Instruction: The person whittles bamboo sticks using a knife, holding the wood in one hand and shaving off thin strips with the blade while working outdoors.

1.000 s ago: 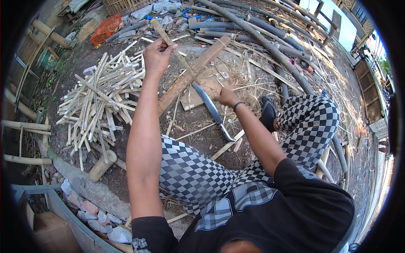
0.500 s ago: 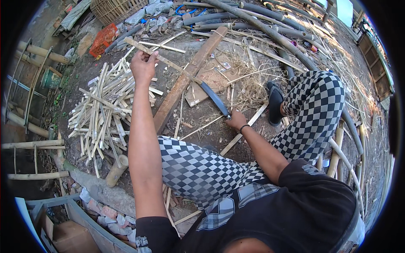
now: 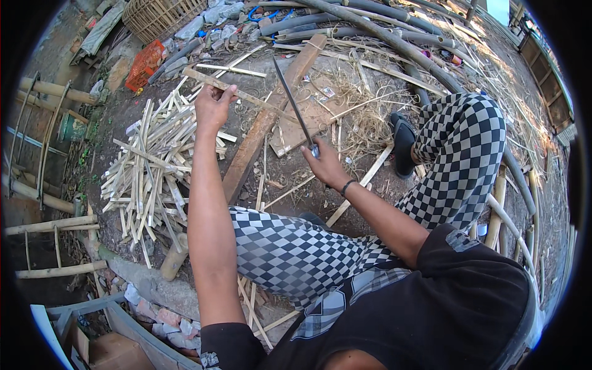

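We see a woven cane basket (image 3: 161,17) at the top left, its contents hidden, and an orange plastic crate (image 3: 145,63) lying below it beside crumpled wrappers. Our left hand (image 3: 214,106) closes around a pale split bamboo strip (image 3: 237,94), which runs from upper left to lower right. Our right hand (image 3: 325,163) grips a long dark blade (image 3: 293,106), its tip pointing up and away, above the brown wooden plank (image 3: 269,118). A heap of cut bamboo slats (image 3: 151,169) lies to the left.

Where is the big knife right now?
In the head view the long dark-bladed knife is just right of centre, gripped in the right hand, blade pointing up and away over the brown wooden plank.
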{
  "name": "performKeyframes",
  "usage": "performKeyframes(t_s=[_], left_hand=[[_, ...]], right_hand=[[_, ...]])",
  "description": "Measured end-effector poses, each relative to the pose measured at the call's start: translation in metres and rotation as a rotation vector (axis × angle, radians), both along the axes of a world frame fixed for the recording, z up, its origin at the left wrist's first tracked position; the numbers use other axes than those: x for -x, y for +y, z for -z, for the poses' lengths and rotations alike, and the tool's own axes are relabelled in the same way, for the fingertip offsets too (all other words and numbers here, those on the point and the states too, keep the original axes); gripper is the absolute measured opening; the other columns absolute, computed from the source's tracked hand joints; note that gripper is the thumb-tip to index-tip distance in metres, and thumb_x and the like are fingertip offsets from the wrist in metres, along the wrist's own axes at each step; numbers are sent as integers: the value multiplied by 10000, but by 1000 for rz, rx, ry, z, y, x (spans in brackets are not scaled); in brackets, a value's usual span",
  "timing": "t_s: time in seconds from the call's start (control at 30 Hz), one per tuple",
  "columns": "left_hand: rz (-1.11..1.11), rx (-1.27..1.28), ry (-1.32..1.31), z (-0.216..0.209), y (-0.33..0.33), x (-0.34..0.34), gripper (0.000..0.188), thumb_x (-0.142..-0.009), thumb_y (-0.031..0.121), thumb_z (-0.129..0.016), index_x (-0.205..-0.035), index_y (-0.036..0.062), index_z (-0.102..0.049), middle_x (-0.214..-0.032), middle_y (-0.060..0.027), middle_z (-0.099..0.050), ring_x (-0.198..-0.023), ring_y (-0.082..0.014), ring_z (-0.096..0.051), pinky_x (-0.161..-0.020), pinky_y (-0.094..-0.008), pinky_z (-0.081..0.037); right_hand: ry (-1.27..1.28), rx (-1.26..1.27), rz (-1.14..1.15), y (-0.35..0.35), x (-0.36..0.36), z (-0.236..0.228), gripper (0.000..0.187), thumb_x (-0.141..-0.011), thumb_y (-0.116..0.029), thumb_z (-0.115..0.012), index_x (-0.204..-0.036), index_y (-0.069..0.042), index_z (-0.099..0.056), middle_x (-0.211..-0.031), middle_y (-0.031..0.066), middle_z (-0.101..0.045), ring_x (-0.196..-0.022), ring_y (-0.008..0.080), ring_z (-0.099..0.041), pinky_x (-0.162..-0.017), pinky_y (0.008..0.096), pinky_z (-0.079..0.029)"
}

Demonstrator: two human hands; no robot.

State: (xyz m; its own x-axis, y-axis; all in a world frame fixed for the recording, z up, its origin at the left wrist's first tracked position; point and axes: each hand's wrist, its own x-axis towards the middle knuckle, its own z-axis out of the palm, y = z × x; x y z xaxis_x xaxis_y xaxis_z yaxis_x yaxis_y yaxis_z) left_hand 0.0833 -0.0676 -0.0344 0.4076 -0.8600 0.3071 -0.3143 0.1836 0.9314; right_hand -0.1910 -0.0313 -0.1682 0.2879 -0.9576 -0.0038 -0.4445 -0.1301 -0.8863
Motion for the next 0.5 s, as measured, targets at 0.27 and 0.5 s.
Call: performKeyframes(t_s=[0.27,0.5], left_hand=[[131,-123,-63,-5,2,-8,655,-892,57,-690,-1356,-186,-297,-1087,-189,-585,-974,-234,-655,-808,-325,-616],[23,-34,-70,-3,-2,5,555,-875,61,-711,-1291,-166,-423,-993,-169,-629,-877,-183,-657,-728,-300,-623]], right_hand=[[6,192,-171,-15,-41,-38,250,-906,-218,-541,-986,19,-537,-691,260,-594,-675,446,-606,-641,524,-454],[274,-7,-9,-38,-24,52,301,-918,-247,-512,-1036,29,-530,-852,281,-658,-851,492,-627,-800,570,-487]])
